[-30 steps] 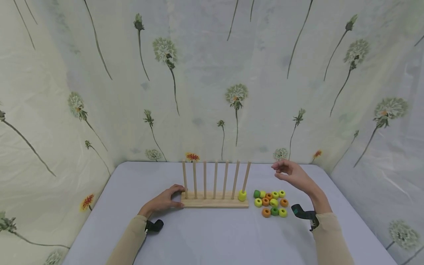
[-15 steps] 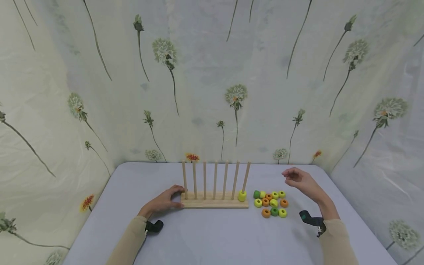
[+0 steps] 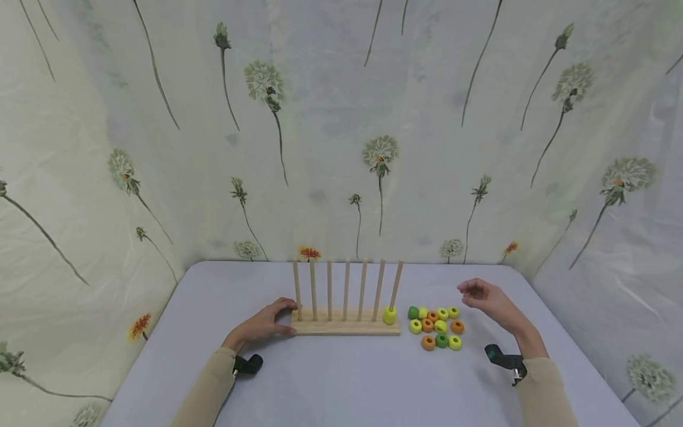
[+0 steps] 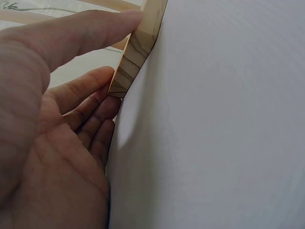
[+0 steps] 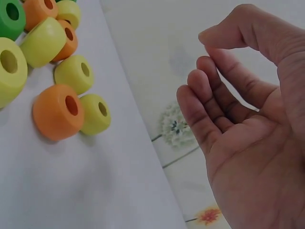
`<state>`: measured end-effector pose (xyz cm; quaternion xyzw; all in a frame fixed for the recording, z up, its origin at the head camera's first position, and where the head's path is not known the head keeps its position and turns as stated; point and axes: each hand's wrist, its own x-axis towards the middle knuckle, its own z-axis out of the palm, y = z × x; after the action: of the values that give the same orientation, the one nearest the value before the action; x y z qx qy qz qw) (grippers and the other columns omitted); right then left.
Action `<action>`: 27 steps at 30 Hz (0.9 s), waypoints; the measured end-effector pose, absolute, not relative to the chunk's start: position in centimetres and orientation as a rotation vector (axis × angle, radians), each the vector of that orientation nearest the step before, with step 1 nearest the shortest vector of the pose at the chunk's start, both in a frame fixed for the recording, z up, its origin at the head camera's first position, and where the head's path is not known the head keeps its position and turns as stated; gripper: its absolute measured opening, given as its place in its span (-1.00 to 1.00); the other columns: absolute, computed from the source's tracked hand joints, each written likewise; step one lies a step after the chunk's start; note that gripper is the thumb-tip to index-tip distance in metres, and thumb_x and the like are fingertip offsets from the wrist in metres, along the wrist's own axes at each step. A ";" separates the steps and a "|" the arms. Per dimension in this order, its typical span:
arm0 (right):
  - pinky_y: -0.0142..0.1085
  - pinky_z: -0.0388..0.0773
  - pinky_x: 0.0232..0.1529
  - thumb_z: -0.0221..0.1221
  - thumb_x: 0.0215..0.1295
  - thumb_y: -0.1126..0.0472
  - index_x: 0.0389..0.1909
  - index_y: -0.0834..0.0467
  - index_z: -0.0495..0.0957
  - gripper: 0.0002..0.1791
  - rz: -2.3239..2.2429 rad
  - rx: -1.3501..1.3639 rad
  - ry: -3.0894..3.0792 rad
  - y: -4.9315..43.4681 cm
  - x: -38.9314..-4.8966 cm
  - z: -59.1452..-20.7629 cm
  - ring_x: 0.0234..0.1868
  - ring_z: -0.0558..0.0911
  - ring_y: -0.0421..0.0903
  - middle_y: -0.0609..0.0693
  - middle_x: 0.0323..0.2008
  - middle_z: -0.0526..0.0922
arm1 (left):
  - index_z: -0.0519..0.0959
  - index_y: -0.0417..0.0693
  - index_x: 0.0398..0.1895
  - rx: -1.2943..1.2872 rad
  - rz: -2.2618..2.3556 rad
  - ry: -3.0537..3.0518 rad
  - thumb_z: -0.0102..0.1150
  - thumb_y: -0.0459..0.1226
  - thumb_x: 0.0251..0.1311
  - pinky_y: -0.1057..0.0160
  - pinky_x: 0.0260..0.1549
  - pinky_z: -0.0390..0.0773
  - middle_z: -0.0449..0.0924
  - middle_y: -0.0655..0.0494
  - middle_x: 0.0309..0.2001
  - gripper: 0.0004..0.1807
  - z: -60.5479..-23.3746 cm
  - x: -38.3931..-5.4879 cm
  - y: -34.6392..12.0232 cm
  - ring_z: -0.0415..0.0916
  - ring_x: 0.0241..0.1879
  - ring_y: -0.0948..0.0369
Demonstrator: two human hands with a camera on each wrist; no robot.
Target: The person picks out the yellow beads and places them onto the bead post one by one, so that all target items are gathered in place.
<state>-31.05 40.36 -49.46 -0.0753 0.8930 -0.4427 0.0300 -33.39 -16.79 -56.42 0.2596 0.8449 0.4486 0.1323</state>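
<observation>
A wooden peg rack stands near the table's middle in the head view, with several upright pegs. One yellow bead sits low on its rightmost peg. My left hand holds the rack's left end, thumb at the front and fingers behind; the left wrist view shows the wooden end between thumb and fingers. To the right of the loose beads, my right hand hovers above the table, fingers loosely bent. In the right wrist view nothing lies between its thumb and fingers, and an orange bead is among those nearest.
Loose green, yellow and orange beads lie in rough rows right of the rack, among them a green bead and an orange bead. A white cloth covers the table. A flower-printed curtain hangs behind and at both sides.
My right hand has moved right and lower, away from the rack. My left hand, the rack and the beads stay where they were.
</observation>
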 end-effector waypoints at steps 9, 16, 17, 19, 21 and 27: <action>-0.18 0.56 0.00 0.19 0.33 0.18 0.18 0.35 0.32 -0.50 -1.354 -0.174 2.694 41.0 -31.4 -51.6 -0.09 0.52 -0.14 0.29 0.08 0.47 | 0.42 0.02 0.23 0.728 1.295 2.451 0.43 -0.11 0.02 -0.15 0.38 0.07 0.27 0.02 0.33 -0.33 -56.4 -33.3 -16.8 0.10 0.42 -0.03; -0.25 0.53 -0.02 0.19 0.32 0.16 0.19 0.33 0.33 -0.48 -1.315 -0.144 2.698 41.2 -31.6 -53.1 -0.05 0.52 -0.10 0.29 0.13 0.47 | 0.41 0.05 0.24 0.710 1.294 2.460 0.44 -0.08 0.01 -0.16 0.38 0.06 0.26 0.02 0.35 -0.31 -56.4 -33.4 -16.7 0.08 0.43 -0.04; -0.26 0.52 -0.01 0.19 0.32 0.16 0.19 0.33 0.33 -0.48 -1.309 -0.140 2.700 41.2 -31.6 -53.2 -0.04 0.51 -0.10 0.28 0.13 0.46 | 0.41 0.05 0.24 0.713 1.294 2.457 0.44 -0.08 0.01 -0.16 0.39 0.05 0.25 0.02 0.35 -0.31 -56.4 -33.4 -16.7 0.08 0.43 -0.04; -0.24 0.51 -0.02 0.18 0.32 0.16 0.19 0.35 0.32 -0.47 -1.295 -0.148 2.709 41.2 -31.7 -53.5 -0.05 0.52 -0.09 0.31 0.13 0.46 | 0.41 0.06 0.24 0.719 1.292 2.457 0.44 -0.07 0.01 -0.16 0.38 0.05 0.26 0.02 0.35 -0.31 -56.4 -33.4 -16.8 0.08 0.43 -0.04; -0.21 0.51 0.00 0.18 0.32 0.16 0.19 0.36 0.32 -0.47 -1.294 -0.150 2.710 41.1 -31.7 -53.8 -0.05 0.52 -0.09 0.31 0.12 0.45 | 0.41 0.05 0.24 0.728 1.290 2.459 0.43 -0.07 0.01 -0.16 0.38 0.06 0.26 0.02 0.34 -0.31 -56.4 -33.4 -16.8 0.08 0.42 -0.03; -0.07 0.49 0.11 0.23 0.28 0.16 0.20 0.32 0.32 -0.45 -1.318 -0.117 2.681 40.9 -31.8 -54.3 0.04 0.50 0.00 0.26 0.14 0.46 | 0.41 0.04 0.24 0.744 1.290 2.459 0.43 -0.08 0.02 -0.15 0.37 0.08 0.29 0.03 0.32 -0.32 -56.4 -33.4 -16.8 0.12 0.40 -0.02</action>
<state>-31.80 40.90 -54.28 -0.0392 0.8942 -0.4394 0.0758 -33.39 -16.76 -56.42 0.2565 0.8478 0.4447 0.1330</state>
